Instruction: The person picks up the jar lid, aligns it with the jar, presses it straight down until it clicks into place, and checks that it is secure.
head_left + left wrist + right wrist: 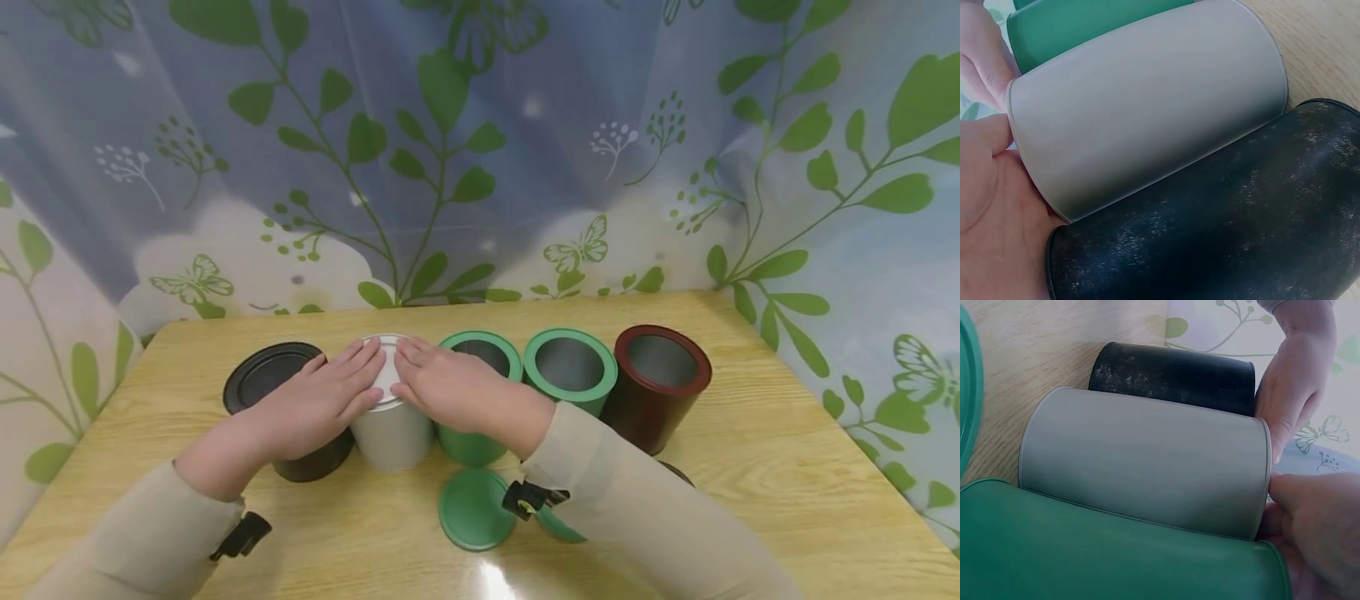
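My left hand (318,408) lies with straight fingers on the left part of a white lid (387,377) on a white can (393,437). From the other side, my right hand (457,387) rests its extended fingers on the same lid. In the left wrist view, the can's pale grey-white wall (1154,106) stands between a black can (1222,212) and a green one (1097,28). The left forearm and palm pass over the black can, which has a black lid (262,379). Beneath the right wrist is the lidless green can (476,446), partly covered.
Right of these stand a second open green can (592,406) and an open dark red can (645,417). A green lid (476,508) lies flat in front; another green lid (561,527) and a dark rim (677,473) show partly behind the right sleeve. A patterned curtain (525,167) hangs behind the table.
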The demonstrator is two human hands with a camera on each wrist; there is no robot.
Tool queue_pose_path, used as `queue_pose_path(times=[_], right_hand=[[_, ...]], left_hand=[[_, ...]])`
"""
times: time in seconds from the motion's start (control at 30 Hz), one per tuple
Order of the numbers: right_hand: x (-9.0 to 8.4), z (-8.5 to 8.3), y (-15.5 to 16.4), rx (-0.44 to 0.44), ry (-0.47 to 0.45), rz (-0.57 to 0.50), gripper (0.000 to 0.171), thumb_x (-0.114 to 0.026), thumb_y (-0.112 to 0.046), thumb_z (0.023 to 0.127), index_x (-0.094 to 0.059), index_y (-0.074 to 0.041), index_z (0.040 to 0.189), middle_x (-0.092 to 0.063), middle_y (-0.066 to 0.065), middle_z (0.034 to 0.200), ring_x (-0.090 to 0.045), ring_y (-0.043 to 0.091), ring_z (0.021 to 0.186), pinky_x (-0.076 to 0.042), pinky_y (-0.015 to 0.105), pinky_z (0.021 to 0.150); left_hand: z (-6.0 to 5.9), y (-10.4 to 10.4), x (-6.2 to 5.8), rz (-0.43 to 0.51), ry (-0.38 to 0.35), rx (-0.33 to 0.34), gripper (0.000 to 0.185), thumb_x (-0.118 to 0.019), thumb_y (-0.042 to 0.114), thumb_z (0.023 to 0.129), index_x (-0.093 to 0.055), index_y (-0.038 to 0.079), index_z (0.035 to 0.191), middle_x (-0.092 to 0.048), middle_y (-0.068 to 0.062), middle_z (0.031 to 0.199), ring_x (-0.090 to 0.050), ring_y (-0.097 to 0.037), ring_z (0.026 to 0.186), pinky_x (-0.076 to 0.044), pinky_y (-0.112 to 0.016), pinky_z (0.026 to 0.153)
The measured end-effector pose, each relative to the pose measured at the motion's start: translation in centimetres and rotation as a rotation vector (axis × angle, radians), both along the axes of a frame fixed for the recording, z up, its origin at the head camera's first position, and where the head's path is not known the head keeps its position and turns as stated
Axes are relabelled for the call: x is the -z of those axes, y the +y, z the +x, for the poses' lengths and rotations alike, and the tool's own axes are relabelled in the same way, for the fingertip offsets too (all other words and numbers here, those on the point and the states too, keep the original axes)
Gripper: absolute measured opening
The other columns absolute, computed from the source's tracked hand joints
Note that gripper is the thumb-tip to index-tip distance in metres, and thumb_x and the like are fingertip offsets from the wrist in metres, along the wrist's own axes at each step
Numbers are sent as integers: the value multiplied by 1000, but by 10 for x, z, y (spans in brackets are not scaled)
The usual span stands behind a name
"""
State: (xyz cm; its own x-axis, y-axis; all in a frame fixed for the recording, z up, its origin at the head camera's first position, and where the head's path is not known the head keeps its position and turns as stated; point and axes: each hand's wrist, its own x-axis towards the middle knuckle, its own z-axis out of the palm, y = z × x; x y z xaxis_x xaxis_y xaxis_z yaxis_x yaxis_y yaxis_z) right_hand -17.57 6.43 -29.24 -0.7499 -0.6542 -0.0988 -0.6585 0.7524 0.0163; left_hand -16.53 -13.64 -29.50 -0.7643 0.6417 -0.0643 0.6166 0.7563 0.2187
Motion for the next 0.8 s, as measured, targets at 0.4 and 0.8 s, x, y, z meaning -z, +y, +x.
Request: queue_pose_path(times=[0.4,0.8], right_hand=[[3,2,-6,16,47,79,54,-27,-37,103,-29,-5,146,-21,8,152,-16,18,140,-17,29,111],[1,3,-9,35,78,158,55,-24,-40,103,-27,-8,147,-19,5,153,-15,16,140,-23,39,109]], left_hand=[[0,1,0,-17,-26,2,60,-27,42,102,-21,3,148,-12,-15,154,-9,-32,140,-12,-61,105],[-4,8,-7,-66,63,-4,59,-35,42,100,-36,0,143,-25,-19,150,-23,-33,137,-22,-59,103]])
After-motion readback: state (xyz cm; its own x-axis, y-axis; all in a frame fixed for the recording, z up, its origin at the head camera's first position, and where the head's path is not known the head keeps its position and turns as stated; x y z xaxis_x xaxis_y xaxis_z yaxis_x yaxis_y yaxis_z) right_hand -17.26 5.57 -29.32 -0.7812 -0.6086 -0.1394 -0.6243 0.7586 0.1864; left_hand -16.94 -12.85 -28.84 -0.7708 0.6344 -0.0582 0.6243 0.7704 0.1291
